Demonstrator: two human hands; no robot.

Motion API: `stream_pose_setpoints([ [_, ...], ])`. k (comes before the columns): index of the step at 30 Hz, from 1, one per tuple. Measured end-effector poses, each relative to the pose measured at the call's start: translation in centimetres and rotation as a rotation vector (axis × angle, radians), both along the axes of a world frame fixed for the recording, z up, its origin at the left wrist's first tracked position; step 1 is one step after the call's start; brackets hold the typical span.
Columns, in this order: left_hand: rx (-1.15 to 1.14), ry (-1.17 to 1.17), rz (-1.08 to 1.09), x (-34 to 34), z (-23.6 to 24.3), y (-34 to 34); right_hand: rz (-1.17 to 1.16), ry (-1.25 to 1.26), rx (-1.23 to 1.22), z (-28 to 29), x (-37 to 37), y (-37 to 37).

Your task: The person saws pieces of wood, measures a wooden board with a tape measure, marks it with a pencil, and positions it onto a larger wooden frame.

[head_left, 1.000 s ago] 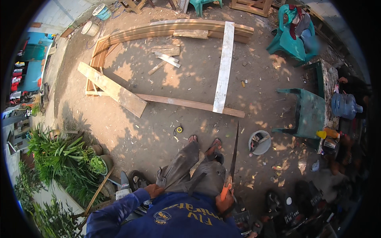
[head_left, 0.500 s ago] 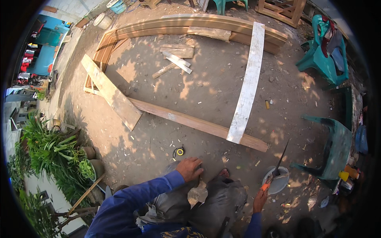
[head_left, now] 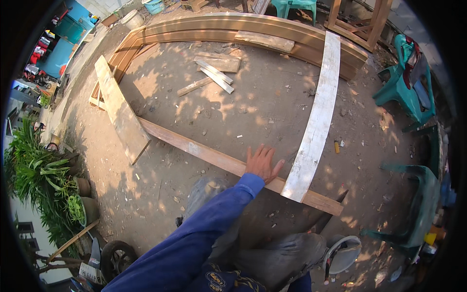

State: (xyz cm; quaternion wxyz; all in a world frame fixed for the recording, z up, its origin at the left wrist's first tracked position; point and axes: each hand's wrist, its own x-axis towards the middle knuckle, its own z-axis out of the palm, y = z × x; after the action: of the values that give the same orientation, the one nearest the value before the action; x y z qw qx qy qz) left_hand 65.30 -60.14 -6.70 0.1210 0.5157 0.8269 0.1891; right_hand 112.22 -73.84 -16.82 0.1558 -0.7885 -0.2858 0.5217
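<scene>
My left hand [head_left: 262, 163], fingers spread, is over or on the long reddish wooden plank [head_left: 189, 146], just left of where a whitewashed board [head_left: 315, 121] crosses it; contact is unclear. The whitewashed board reaches from that plank to stacked timber frames [head_left: 204, 27]. A wide pale board [head_left: 119, 104] lies across the plank's left end. A dark saw blade [head_left: 325, 219] shows near the plank's right end, beside my leg. My right hand and the saw's handle are hidden; only a bit of blue sleeve shows at the bottom.
Loose offcuts [head_left: 214, 65] lie amid the boards. A bucket [head_left: 352, 250] is by my right knee. Green plastic chairs [head_left: 413, 214] stand at right. Potted plants [head_left: 39, 175] and a wheel [head_left: 116, 258] are at left. A wooden frame [head_left: 355, 24] leans at back right.
I have bent forward toward the boards. My left hand moved from beside my leg out to the long plank, fingers spreading. The saw and my right hand went down behind my leg.
</scene>
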Motion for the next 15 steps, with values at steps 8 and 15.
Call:
stream_pose_setpoints([
  [8, 0.167, -0.092, 0.026, 0.0, 0.4, -0.8, -0.108, -0.011, 0.149, 1.7, 1.3, 2.5],
  [15, 0.507, -0.16, 0.03, -0.9, -0.6, -1.9, 0.18, -0.475, 0.884, 16.0, -5.1, 14.2],
])
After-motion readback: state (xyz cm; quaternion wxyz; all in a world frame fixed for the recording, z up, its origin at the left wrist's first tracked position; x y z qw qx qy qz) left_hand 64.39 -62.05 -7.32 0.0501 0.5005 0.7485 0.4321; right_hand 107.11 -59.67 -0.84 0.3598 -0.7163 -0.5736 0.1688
